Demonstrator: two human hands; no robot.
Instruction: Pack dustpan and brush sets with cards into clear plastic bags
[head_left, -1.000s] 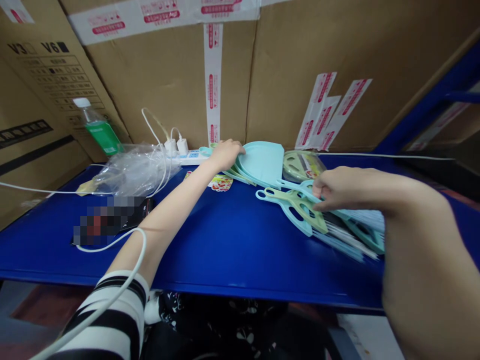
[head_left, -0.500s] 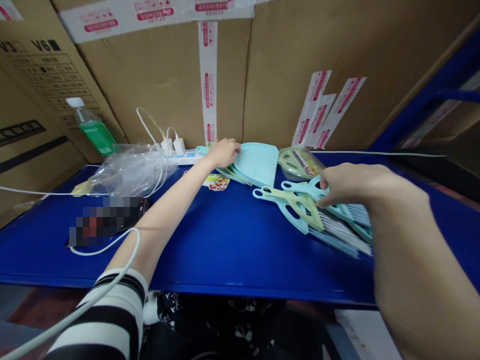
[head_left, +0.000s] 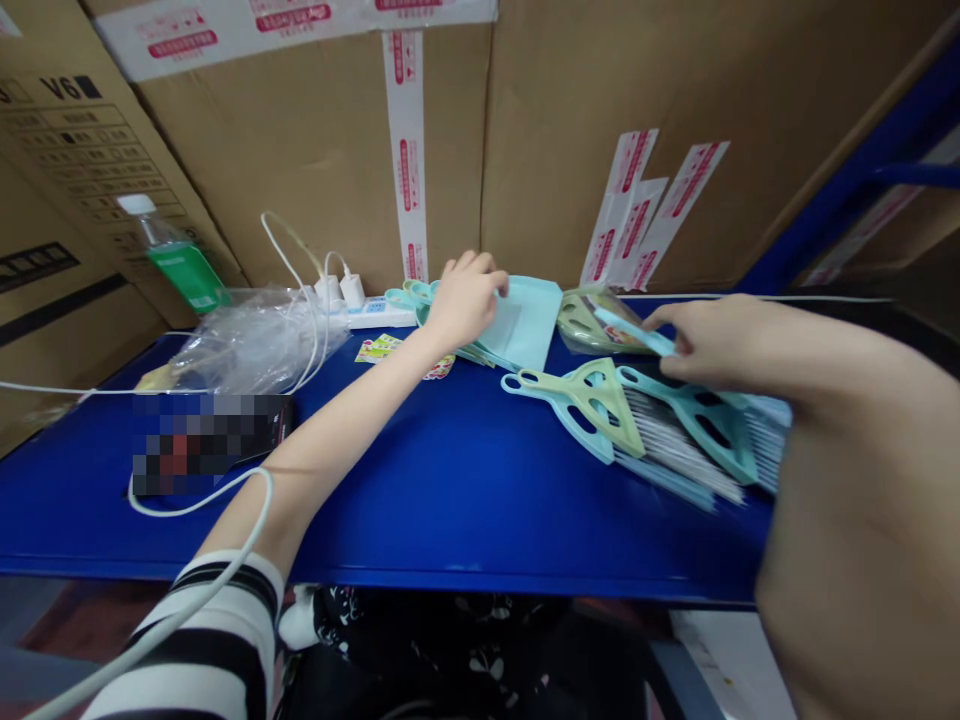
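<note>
My left hand (head_left: 463,295) curls over the rim of a light blue dustpan (head_left: 525,322) that tops a small stack of dustpans at the back of the blue table (head_left: 450,480). My right hand (head_left: 709,335) pinches the handle of a light blue small brush (head_left: 637,335), raised just above a heap of green and blue brushes (head_left: 645,420). A green dustpan in a clear bag (head_left: 589,320) lies between the two hands.
Cardboard boxes (head_left: 315,130) wall the back and left. A power strip with chargers (head_left: 352,305), a crumpled clear bag (head_left: 255,340), a green-labelled bottle (head_left: 176,260), a dark phone on a white cable (head_left: 210,440) and stickers (head_left: 379,348) lie on the left half.
My left hand has lifted the top blue dustpan's edge from the stack. My right hand has pulled one blue brush up and back from the heap; the view shifted slightly.
</note>
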